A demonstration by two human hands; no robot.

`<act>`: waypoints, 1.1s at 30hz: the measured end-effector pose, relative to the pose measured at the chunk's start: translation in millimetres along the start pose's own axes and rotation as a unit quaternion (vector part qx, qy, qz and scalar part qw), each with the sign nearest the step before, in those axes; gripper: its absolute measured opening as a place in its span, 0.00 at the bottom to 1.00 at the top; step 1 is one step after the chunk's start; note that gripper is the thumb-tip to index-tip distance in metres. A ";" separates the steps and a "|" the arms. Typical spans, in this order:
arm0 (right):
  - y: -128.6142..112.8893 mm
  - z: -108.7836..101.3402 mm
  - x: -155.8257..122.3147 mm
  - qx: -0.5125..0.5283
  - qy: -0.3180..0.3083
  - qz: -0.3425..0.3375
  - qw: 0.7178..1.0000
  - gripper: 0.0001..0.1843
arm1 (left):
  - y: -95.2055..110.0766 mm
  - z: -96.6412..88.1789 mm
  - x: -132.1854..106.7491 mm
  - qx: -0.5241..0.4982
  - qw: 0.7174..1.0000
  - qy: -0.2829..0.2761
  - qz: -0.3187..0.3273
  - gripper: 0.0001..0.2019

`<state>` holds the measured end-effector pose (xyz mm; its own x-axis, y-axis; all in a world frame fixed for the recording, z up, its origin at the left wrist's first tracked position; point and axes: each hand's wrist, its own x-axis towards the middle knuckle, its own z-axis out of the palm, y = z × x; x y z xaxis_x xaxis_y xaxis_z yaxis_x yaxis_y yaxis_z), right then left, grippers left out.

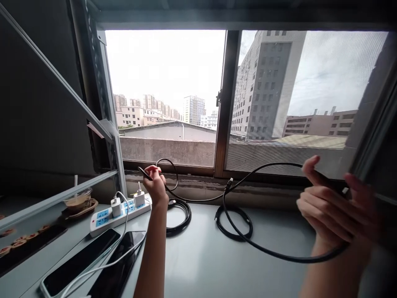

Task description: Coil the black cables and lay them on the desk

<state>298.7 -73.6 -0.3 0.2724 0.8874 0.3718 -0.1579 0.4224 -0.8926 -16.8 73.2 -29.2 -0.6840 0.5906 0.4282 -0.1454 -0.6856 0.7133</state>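
A long black cable hangs in loose loops between my two hands, above the table. My left hand is closed in a pinch on one stretch of it, in front of the window sill. At the right, my right hand has its fingers curled around the cable, with the thumb and a blurred finger raised. A small light tip shows beside those fingers; I cannot make out what it is. One cable connector dangles near the middle. Two coiled black cables, a left coil and a right coil, lie on the table below.
On the left a white power strip carries two plugged-in chargers with white cords. Two phones, a pale-edged phone and a dark phone, lie in front. A drink cup stands behind a metal shelf frame. The window is ahead.
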 end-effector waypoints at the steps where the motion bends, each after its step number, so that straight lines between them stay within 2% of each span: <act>1: 3.3 9.1 5.6 0.034 -0.009 0.022 0.999 0.30 | 5.2 0.2 -1.0 -0.013 1.000 -0.007 -0.017 0.04; 3: 11.6 25.7 15.7 0.035 -0.046 0.051 0.997 0.23 | 13.3 1.1 -4.9 -0.026 0.997 -0.036 -0.057 0.07; 5: 20.5 41.4 22.4 -0.041 -0.051 0.032 0.997 0.22 | 19.4 2.5 -10.4 -0.021 0.992 -0.075 -0.100 0.10; 8: 31.3 62.5 25.3 -0.179 -0.019 0.009 0.984 0.25 | 28.9 4.1 -19.5 -0.013 0.980 -0.140 -0.143 0.16; 10: 34.6 72.5 24.5 -0.190 -0.020 0.003 0.981 0.29 | 36.8 4.3 -24.9 -0.036 0.960 -0.217 -0.174 0.19; 13: 33.8 78.3 21.0 -0.119 -0.081 -0.031 0.989 0.34 | 47.9 4.0 -31.3 -0.101 0.909 -0.344 -0.213 0.19; 15: 31.4 77.0 17.1 -0.104 -0.143 -0.037 0.984 0.39 | 53.4 4.2 -35.2 -0.140 0.881 -0.397 -0.217 0.19; 17: 29.4 74.9 12.7 -0.111 -0.209 -0.022 0.971 0.50 | 57.4 5.8 -39.5 -0.172 0.860 -0.426 -0.220 0.20; 19: 29.1 75.4 8.5 -0.110 -0.264 -0.012 0.958 0.57 | 60.7 9.0 -44.8 -0.189 0.857 -0.426 -0.220 0.20; 21: 31.1 80.6 5.3 -0.113 -0.311 -0.012 0.944 0.56 | 63.1 13.7 -50.6 -0.192 0.874 -0.399 -0.199 0.18; 24: 38.4 95.8 2.7 -0.160 -0.403 -0.001 0.901 0.40 | 65.4 19.9 -57.8 -0.194 0.903 -0.351 -0.154 0.17; 28: 53.6 118.9 1.6 -0.213 -0.486 0.020 0.847 0.20 | 67.7 21.4 -60.0 -0.202 0.916 -0.322 -0.129 0.19; 30: 61.1 128.3 1.6 -0.194 -0.493 0.033 0.848 0.16 | 68.0 19.9 -57.6 -0.204 0.918 -0.317 -0.125 0.19; 33: 68.9 138.9 2.0 -0.096 -0.438 0.007 0.894 0.15 | 65.9 16.8 -51.4 -0.189 0.916 -0.330 -0.122 0.19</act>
<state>156.5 -17.1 -25.7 -0.5898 0.7316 0.3418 0.0333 0.4450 -0.8949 20.8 4.9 5.2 -0.0336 0.7894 0.6129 -0.5600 -0.5228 0.6427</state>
